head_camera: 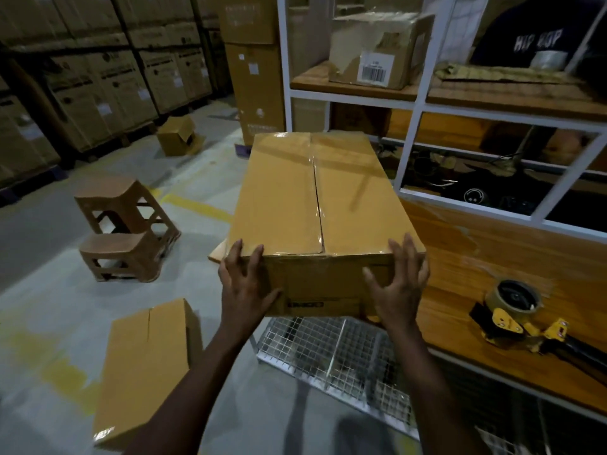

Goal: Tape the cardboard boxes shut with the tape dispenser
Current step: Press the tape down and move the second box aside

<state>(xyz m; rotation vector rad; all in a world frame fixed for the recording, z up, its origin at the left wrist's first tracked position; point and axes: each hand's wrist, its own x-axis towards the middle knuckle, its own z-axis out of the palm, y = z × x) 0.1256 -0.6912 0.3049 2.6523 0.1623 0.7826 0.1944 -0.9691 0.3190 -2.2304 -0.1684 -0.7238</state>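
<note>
Stacked cartons [82,77] fill the far background, well beyond and left of the left hand. White-framed shelving [417,103] stands beyond the right hand, with a wooden workbench [492,257] running off to the right of it. The main cardboard box [315,198] lies lengthwise away from the person with its near end between both hands. Flaps are closed, glossy clear tape runs along the centre seam, and a wooden corner shows under its left side. A second cardboard box [144,372] lies flat on the floor, below and left of the left forearm, apart from it. A wire mesh rack [328,349] sits directly under the hands and the box's near end. Two brown plastic stools [124,231] stand on the floor well left of the left hand. A worn carton with a barcode label [377,50] sits on the shelf far beyond the right hand. A small open box [177,136] lies on the floor far beyond the left hand. The yellow tape dispenser [512,313] lies on the bench right of the right hand, well apart, untouched. The left hand [244,284] grasps the near left corner, fingers over the top edge, thumb on the front face. The right hand [399,284] grasps the near right corner, fingers spread up over the edge, thumb on the front.
</note>
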